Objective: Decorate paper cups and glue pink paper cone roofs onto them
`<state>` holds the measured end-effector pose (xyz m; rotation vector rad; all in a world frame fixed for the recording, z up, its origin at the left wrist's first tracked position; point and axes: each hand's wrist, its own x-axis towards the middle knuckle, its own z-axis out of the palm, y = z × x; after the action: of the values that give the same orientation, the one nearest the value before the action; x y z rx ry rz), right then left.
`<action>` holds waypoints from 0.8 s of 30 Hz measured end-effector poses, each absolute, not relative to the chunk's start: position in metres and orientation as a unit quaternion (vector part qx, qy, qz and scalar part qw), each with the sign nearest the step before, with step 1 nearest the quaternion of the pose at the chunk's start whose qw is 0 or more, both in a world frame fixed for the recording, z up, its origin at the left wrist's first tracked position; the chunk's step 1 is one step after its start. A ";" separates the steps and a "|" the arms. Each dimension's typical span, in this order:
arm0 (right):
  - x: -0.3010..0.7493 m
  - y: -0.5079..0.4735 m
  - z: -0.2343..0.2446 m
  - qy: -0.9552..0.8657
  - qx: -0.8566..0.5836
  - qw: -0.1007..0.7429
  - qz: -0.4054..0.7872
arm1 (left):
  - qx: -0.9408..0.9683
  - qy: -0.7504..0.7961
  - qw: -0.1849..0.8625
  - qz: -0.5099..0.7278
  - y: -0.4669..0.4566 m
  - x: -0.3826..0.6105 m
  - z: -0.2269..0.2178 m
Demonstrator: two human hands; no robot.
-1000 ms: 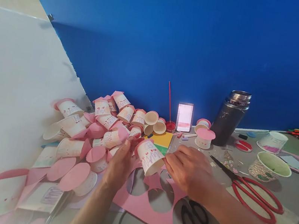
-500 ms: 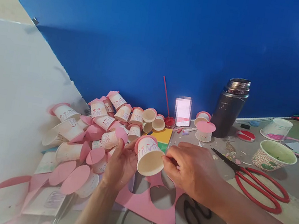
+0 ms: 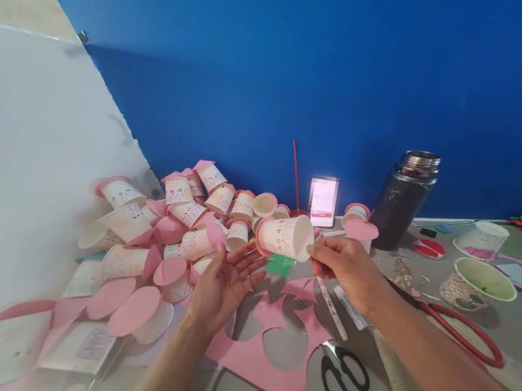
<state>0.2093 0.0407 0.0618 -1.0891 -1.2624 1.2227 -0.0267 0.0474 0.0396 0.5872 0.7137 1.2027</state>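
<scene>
My right hand [image 3: 342,264] pinches the rim of a white paper cup [image 3: 282,235] between thumb and fingers. The cup lies tipped on its side in the air, drawn with red marks and a purple zigzag, a pink disc at its left end. My left hand [image 3: 226,289] is open, palm up and fingers spread, just below and left of the cup. Left of it is a heap of similar decorated paper cups [image 3: 198,243] with pink paper parts. Below the hands lies a pink sheet [image 3: 258,367] with round holes cut out.
Black-handled scissors [image 3: 344,377], a marker [image 3: 332,309] and a glue tube [image 3: 351,309] lie near the pink sheet. Further right are red-handled scissors [image 3: 467,334], a patterned cup [image 3: 477,286] and a dark flask [image 3: 403,205]. A lit phone [image 3: 322,200] leans at the blue panel [image 3: 311,65].
The cup has moved up and turned onto its side. My left hand has let go of it and spread its fingers, while my right hand now holds it by the rim.
</scene>
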 end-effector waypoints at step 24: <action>0.191 0.024 0.041 -0.856 -0.312 0.344 -0.227 | 0.439 0.389 0.591 0.553 0.041 -0.030 0.044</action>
<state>0.1912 0.0241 0.0411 -0.8096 -2.2237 -0.5895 -0.0300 0.0412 0.0443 1.0214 0.9059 1.2864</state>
